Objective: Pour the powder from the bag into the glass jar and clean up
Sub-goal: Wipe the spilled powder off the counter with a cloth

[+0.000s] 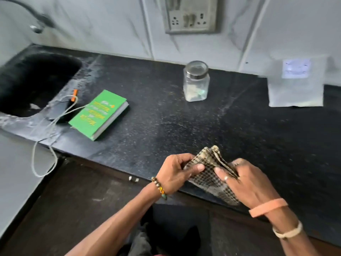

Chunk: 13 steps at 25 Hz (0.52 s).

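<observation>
A folded checked cloth (208, 174) lies at the front edge of the black counter (166, 111), gripped from both sides. My left hand (175, 172) pinches its left edge, and my right hand (247, 183) holds its right side with fingers over the folds. The glass jar (196, 82), lid on and some pale powder at its bottom, stands upright at the back of the counter. The white bag (295, 82) stands upright against the wall at the far right, well away from both hands.
A green book (99, 114) lies left of centre, next to a dark device with a white cable (53, 126) trailing over the counter edge. A black sink (35, 80) and tap (38, 23) are at the far left. A wall socket panel (191, 14) hangs behind.
</observation>
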Motion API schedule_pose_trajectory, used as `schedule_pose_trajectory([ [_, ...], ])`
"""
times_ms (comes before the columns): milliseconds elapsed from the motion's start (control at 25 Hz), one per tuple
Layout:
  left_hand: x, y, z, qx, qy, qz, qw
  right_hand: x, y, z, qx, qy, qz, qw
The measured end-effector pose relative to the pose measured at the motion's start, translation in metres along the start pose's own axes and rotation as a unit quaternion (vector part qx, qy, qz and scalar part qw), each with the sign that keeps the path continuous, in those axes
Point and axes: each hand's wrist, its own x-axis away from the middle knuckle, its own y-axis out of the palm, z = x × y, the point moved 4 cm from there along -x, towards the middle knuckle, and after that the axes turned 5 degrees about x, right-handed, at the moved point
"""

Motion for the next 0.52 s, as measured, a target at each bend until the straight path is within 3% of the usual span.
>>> schedule_pose_trajectory([
  [80, 0.003, -0.024, 0.002, 0.097, -0.033, 0.018, 0.995, 0.003, 0.000, 0.001, 0.038, -0.052, -0.010, 0.998],
  [160, 0.008, -0.046, 0.006, 0.225, -0.052, 0.017, 0.973, 0.008, 0.005, -0.004, -0.051, -0.120, -0.039, 0.991],
  [240, 0.015, -0.059, -0.006, 0.438, -0.096, -0.033, 0.893, 0.014, 0.011, -0.023, -0.234, -0.126, -0.091, 0.960],
  [280, 0.022, -0.059, -0.011, 0.520, -0.108, -0.069, 0.844, 0.015, 0.016, -0.033, -0.294, -0.113, -0.108, 0.943],
  [320, 0.030, -0.059, -0.019, 0.554, -0.106, -0.100, 0.820, 0.012, 0.021, -0.044, -0.329, -0.107, -0.105, 0.932],
  [400, 0.046, -0.056, -0.036, 0.470, -0.123, -0.088, 0.870, 0.003, 0.028, -0.063, -0.319, -0.096, -0.058, 0.941],
  [440, 0.053, -0.057, -0.041, 0.400, -0.136, -0.061, 0.904, -0.002, 0.030, -0.071, -0.294, -0.088, -0.031, 0.951],
  [520, 0.064, -0.074, -0.042, 0.312, -0.147, 0.013, 0.939, -0.012, 0.038, -0.086, -0.283, -0.082, 0.004, 0.956],
])
